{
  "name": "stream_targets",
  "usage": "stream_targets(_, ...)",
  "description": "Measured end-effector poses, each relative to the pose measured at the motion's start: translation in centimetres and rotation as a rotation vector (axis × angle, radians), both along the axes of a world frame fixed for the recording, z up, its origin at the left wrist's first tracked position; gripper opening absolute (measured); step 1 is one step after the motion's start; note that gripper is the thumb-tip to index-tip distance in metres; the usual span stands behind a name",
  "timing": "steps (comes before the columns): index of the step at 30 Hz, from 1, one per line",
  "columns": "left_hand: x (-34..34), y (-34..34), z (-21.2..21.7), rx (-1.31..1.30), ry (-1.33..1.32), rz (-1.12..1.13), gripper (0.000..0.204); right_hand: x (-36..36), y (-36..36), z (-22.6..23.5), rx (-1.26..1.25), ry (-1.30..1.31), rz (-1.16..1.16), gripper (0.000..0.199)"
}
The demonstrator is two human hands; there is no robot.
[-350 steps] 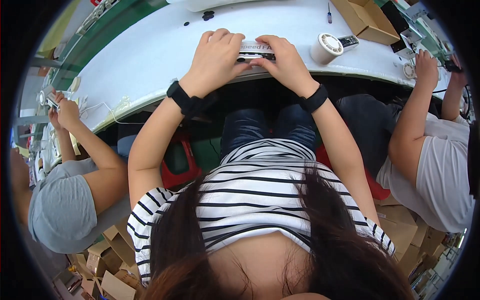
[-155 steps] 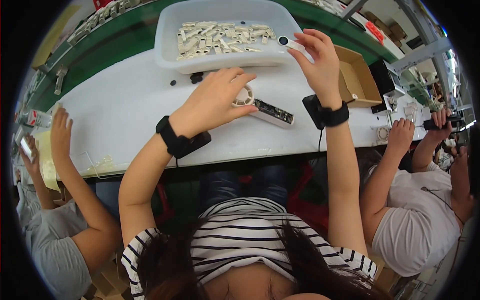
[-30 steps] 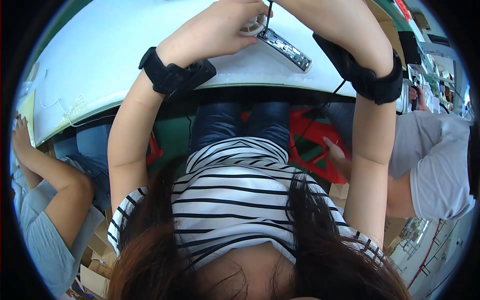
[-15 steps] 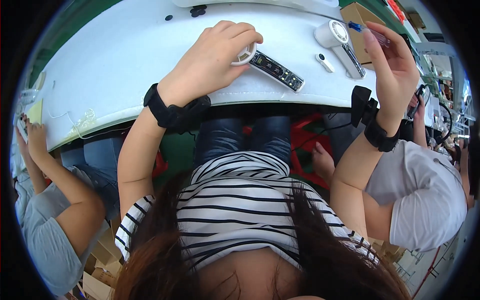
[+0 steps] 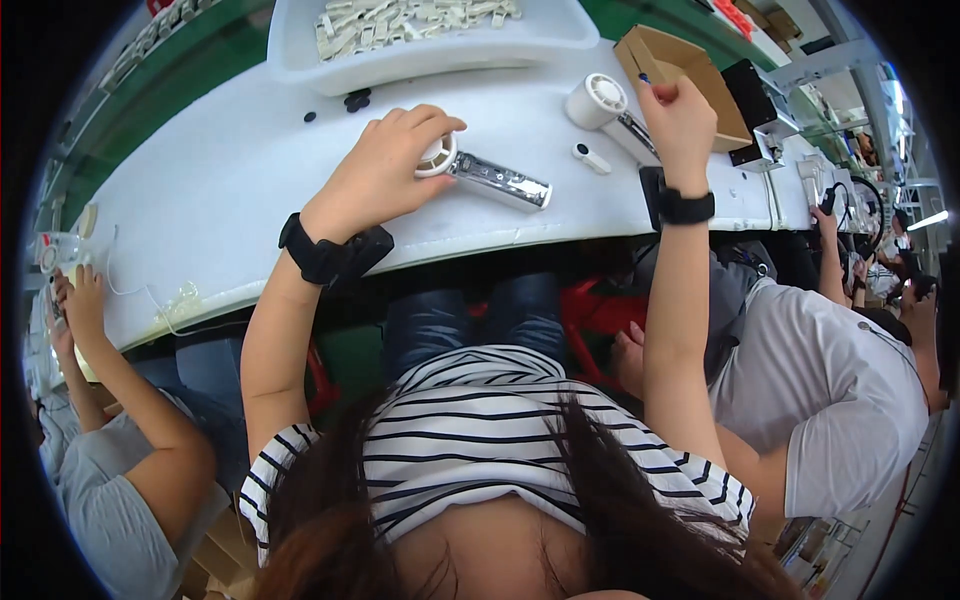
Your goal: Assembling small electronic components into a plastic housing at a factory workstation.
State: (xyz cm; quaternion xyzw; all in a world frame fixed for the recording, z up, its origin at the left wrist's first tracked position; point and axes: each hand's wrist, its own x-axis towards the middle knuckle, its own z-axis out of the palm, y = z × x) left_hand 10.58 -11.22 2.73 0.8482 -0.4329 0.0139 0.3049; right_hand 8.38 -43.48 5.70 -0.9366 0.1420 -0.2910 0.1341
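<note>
My left hand (image 5: 395, 160) is closed round the white round head of a handheld fan (image 5: 503, 182), which lies on the table. The fan's handle is uncovered and points right, its inner parts shining in the light. My right hand (image 5: 680, 125) is raised by the cardboard box, fingers closed on a screwdriver (image 5: 645, 78). Only a bit of its blue part shows; the hand hides the handle. Just left of this hand lies a second white fan (image 5: 597, 100), its handle also uncovered. Between the two fans is a small white handle cover (image 5: 591, 158) with a dark oval spot.
A translucent bin (image 5: 430, 62) of small white parts stands at the back. Several black discs (image 5: 357, 101) lie before it. The open cardboard box (image 5: 700, 85) is at the back right, beside a black device (image 5: 762, 110). People sit close on both sides.
My view has shifted, bringing the bin into sight. My right hand has turned and closed further round the screwdriver, near the box. My left hand stays on the fan.
</note>
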Motion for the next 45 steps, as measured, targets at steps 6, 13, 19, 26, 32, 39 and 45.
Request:
stream_targets(6, 0.3, -0.4, 0.2, -0.008, 0.037, -0.048, 0.046, 5.8, -5.7, -1.7, -0.120, 0.332, -0.036, 0.033)
stream_targets(13, -0.1, -0.2, 0.0, -0.056, -0.015, -0.029, 0.045, 3.1, -5.6, -0.5, 0.075, 0.545, 0.157, 0.046)
stream_targets(19, -0.1, 0.0, 0.2, -0.029, -0.026, -0.048, 0.044, -4.8, -2.3, -1.2, 0.038, 0.073, 0.315, 0.034)
stream_targets(26, -0.3, -0.5, 0.5, -0.032, -0.017, -0.030, 0.043, -5.9, 1.2, -6.0, 0.025, 0.127, 0.326, 0.027)
stream_targets(32, -1.0, -0.2, 0.4, -0.016, -0.043, 0.008, 0.043, -6.8, 2.8, -3.9, 0.290, 0.127, 0.336, 0.024)
stream_targets(39, -0.9, -0.1, 0.2, -0.042, -0.045, 0.016, 0.042, -7.5, 6.5, -1.0, 0.254, -0.033, 0.636, 0.021)
stream_targets(45, -1.6, -0.1, -0.2, -0.052, -0.054, 0.031, 0.040, -5.8, 11.0, -2.6, 0.317, -0.054, 0.790, 0.019)
